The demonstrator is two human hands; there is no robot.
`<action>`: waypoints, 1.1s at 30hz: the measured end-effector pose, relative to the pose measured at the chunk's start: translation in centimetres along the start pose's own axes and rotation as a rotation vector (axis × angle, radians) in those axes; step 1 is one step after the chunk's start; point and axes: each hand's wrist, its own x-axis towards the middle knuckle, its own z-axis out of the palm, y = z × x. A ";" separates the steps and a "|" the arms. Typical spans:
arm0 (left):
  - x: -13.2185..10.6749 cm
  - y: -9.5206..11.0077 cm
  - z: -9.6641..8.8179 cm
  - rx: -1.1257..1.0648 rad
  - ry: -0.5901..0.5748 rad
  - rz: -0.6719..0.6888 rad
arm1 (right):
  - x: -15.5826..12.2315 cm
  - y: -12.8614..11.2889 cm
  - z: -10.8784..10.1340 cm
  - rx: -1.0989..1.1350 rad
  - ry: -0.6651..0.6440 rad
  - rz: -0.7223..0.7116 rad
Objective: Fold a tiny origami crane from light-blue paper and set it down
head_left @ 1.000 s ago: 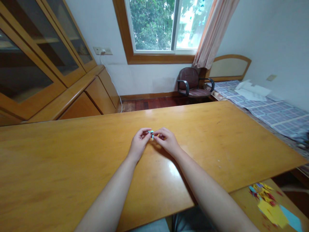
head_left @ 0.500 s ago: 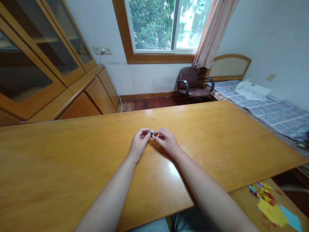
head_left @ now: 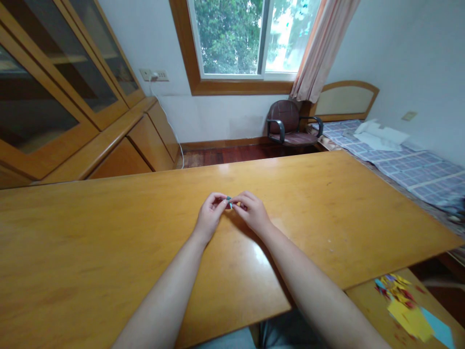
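Observation:
A small piece of folded light-blue paper (head_left: 230, 205) is pinched between the fingertips of both my hands, just above the table. My left hand (head_left: 209, 215) grips it from the left with thumb and forefinger, the other fingers curled in. From the right, my right hand (head_left: 254, 212) has its thumb and forefinger closed on the same paper. Most of the paper is hidden by the fingers, so its folded shape cannot be made out. A darker teal face shows at its top.
The wooden table (head_left: 109, 242) spreads around my hands. On a lower surface at the bottom right lie a heap of small coloured paper pieces (head_left: 395, 288), yellow sheets (head_left: 410, 320) and a light-blue sheet (head_left: 438, 327). Beyond the table stand an armchair (head_left: 286, 123) and a bed (head_left: 410, 160).
The paper has turned slightly between my fingers: its upper part now looks darker and less of it sticks out. Both hands stay in nearly the same place.

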 end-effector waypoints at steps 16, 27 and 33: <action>0.0 -0.2 0.2 -0.039 0.026 0.020 | -0.2 -0.7 0.0 -0.154 0.020 -0.008; 0.1 -0.6 0.5 -0.027 0.053 0.051 | -0.1 -0.7 0.2 -0.067 0.103 0.032; 0.2 -0.5 0.3 0.001 0.010 0.032 | 0.0 -0.9 0.0 -0.040 0.107 0.070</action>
